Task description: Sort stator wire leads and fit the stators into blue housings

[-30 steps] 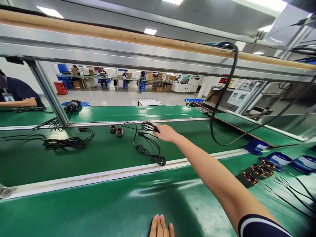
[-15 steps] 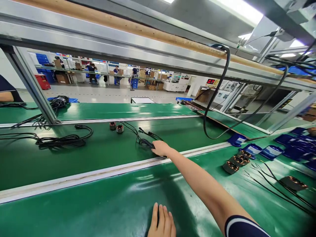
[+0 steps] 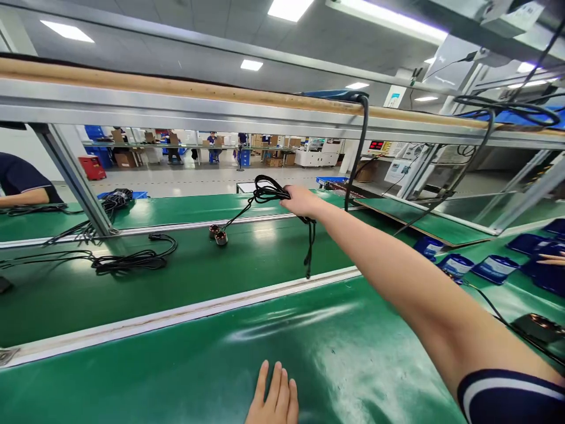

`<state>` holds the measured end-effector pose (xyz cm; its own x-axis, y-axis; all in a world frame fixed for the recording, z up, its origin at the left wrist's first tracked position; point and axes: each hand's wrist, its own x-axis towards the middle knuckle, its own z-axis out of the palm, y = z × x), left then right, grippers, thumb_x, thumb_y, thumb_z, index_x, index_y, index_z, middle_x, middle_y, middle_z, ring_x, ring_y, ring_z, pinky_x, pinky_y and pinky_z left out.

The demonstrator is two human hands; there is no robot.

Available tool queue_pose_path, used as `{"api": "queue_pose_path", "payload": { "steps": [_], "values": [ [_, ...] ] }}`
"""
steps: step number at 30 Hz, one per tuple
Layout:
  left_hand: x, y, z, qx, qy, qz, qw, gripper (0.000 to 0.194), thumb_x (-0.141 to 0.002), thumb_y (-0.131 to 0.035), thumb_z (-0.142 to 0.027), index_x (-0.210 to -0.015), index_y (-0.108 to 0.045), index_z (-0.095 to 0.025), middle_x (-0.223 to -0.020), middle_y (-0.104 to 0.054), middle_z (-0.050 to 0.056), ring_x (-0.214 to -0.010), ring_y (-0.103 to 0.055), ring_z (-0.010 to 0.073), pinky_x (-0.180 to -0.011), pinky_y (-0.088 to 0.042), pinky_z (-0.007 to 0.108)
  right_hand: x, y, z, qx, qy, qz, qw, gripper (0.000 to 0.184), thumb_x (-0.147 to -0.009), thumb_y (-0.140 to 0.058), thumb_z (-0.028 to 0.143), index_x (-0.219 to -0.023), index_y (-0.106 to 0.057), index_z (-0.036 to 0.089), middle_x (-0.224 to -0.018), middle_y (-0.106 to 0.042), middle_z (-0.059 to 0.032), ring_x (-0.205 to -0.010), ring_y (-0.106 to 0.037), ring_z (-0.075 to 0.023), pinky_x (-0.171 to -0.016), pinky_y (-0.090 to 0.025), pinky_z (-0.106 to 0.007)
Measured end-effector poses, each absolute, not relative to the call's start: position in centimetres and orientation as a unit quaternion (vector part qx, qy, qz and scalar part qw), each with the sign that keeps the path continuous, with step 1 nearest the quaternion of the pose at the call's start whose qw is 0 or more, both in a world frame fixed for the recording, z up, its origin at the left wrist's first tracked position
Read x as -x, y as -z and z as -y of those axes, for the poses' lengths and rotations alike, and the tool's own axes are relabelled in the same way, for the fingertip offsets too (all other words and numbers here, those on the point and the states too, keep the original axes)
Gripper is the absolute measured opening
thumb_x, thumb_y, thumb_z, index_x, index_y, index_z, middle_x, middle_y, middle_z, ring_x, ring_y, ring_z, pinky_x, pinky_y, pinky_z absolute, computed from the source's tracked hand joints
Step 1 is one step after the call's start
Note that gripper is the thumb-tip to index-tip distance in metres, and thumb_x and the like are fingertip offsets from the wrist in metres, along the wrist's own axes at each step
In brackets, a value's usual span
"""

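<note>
My right hand (image 3: pixel 302 202) is closed round a looped bundle of black cable (image 3: pixel 267 189), held up above the dark green belt (image 3: pixel 247 268). One end of the cable hangs below my fist with its plugs. The other end runs down left to two small copper-wound motor stators (image 3: pixel 220 237) close together at the belt's far side. My left hand (image 3: pixel 274 397) is flat on the near green mat (image 3: pixel 176 377), fingers stretched out, holding nothing.
A coiled black cable (image 3: pixel 132 260) lies on the belt at left. A metal post (image 3: pixel 73 176) and an overhead rail (image 3: pixel 198 109) frame the bench. Dark blue parts (image 3: pixel 497 269) and a larger stator (image 3: pixel 538 327) lie at right, where another person's hand (image 3: pixel 554 259) shows. A co-worker's arm is at far left.
My right hand has lifted the cable bundle off the belt, its plugs now dangling. My left hand stays flat on the mat. Another person's hand has come into view at right.
</note>
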<state>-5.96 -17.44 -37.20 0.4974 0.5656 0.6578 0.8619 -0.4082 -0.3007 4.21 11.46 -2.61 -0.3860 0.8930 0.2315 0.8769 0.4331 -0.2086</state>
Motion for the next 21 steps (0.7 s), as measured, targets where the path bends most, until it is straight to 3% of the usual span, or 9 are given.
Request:
{"api": "queue_pose_path", "payload": {
  "steps": [4,6,12,18,21],
  "values": [
    [7.1,35.1,17.0,0.841,0.204,0.379,0.327,0.057,-0.099,-0.044,-0.065,-0.113,-0.074,-0.018,-0.113,-0.074,0.007,-0.115,-0.060,0.0293,-0.110,-0.029,0.053,-5.6,0.3,-7.6,0.512,0.041,0.848,0.131,0.031,-0.096,-0.058,0.019,-0.126,-0.062,0.013,-0.122,-0.067,-0.0148,-0.114,-0.063,-0.0316,-0.096,-0.049,-0.038],
    [7.7,34.4,16.8,0.860,0.185,0.347,0.324,0.065,-0.097,-0.041,-0.070,-0.116,-0.074,-0.018,-0.115,-0.073,0.008,-0.115,-0.059,0.0307,-0.108,-0.028,0.053,-6.5,-0.6,-5.7,0.505,0.069,0.852,0.120,0.031,-0.094,-0.058,0.018,-0.125,-0.063,0.014,-0.121,-0.068,-0.0147,-0.115,-0.063,-0.0344,-0.097,-0.049,-0.043],
    [8.1,34.0,17.0,0.873,0.173,0.357,0.285,0.057,-0.099,-0.045,-0.060,-0.126,-0.071,-0.017,-0.123,-0.072,0.010,-0.119,-0.060,0.0323,-0.113,-0.021,0.054,-10.8,-2.7,-0.7,0.521,0.201,0.826,0.070,0.032,-0.094,-0.056,0.021,-0.126,-0.060,0.017,-0.107,-0.070,-0.0143,-0.100,-0.068,-0.0348,-0.083,-0.054,-0.043],
    [7.7,32.3,17.8,0.869,0.181,0.370,0.272,0.053,-0.101,-0.043,-0.055,-0.124,-0.071,-0.016,-0.122,-0.072,0.009,-0.119,-0.062,0.0307,-0.123,-0.001,0.055,-16.8,-2.8,4.9,0.516,0.277,0.811,0.017,0.030,-0.093,-0.053,0.016,-0.123,-0.057,0.017,-0.107,-0.069,-0.0103,-0.092,-0.067,-0.0267,-0.075,-0.051,-0.035],
    [8.0,32.0,18.0,0.877,0.174,0.371,0.250,0.054,-0.100,-0.047,-0.056,-0.129,-0.066,-0.015,-0.127,-0.070,0.010,-0.125,-0.059,0.0304,-0.125,-0.010,0.052,-19.8,-2.5,8.1,0.527,0.301,0.795,-0.003,0.029,-0.091,-0.053,0.013,-0.120,-0.058,0.018,-0.099,-0.067,-0.0085,-0.086,-0.064,-0.0240,-0.071,-0.047,-0.033]
  ]
}}
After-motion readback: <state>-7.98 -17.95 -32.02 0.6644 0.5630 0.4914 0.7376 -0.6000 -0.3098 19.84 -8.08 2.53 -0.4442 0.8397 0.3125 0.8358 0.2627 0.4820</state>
